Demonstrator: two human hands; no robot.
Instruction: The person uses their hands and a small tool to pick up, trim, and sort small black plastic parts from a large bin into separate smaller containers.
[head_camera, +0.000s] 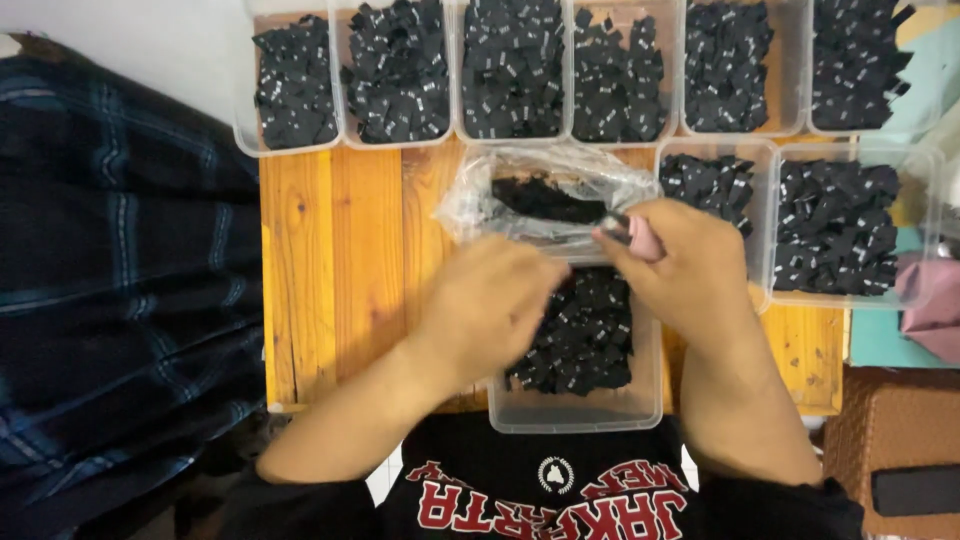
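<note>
Crinkled clear plastic bag between both hands

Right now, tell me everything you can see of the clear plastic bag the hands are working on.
The clear plastic bag is thin, crinkled and glossy, lying on the wooden table just beyond the near plastic tub. A dark clump of small black pieces shows through it. The right hand pinches its near edge; the left hand meets it there.

Illumination is even, moderately bright, from overhead. Soft shadows fall beneath both forearms. Mild glare marks the crinkled clear plastic bag. Slight motion blur softens the hands.
</note>
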